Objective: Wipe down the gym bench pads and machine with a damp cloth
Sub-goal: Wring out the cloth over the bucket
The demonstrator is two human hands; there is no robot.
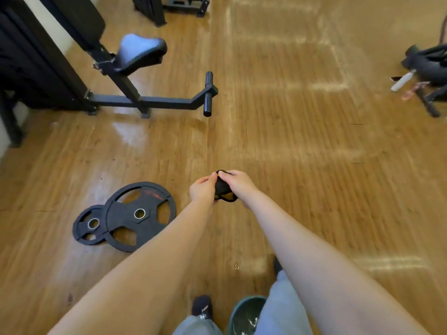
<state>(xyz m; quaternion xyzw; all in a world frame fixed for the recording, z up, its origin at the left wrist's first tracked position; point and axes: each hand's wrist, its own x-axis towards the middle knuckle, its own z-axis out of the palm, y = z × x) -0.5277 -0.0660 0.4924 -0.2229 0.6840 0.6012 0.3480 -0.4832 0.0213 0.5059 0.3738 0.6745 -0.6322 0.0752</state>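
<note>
Both arms reach out over the wooden floor. A small dark cloth point(223, 188) with yellow-orange edging is bunched between my hands. My left hand point(202, 189) grips its left side, thumb and fingers pinching the top. My right hand point(238, 183) curls over its right side. The gym machine stands at the upper left: a black padded seat point(140, 50), a long black back pad point(79, 18) leaning above it, and a black steel frame point(150, 101) ending in a foot bar with rollers point(208, 94).
Two black weight plates point(130, 216) lie overlapping on the floor at my left. A dark green bucket point(244, 313) stands by my feet at the bottom. More black equipment sits at the top point(169, 6) and at the far right point(428, 68).
</note>
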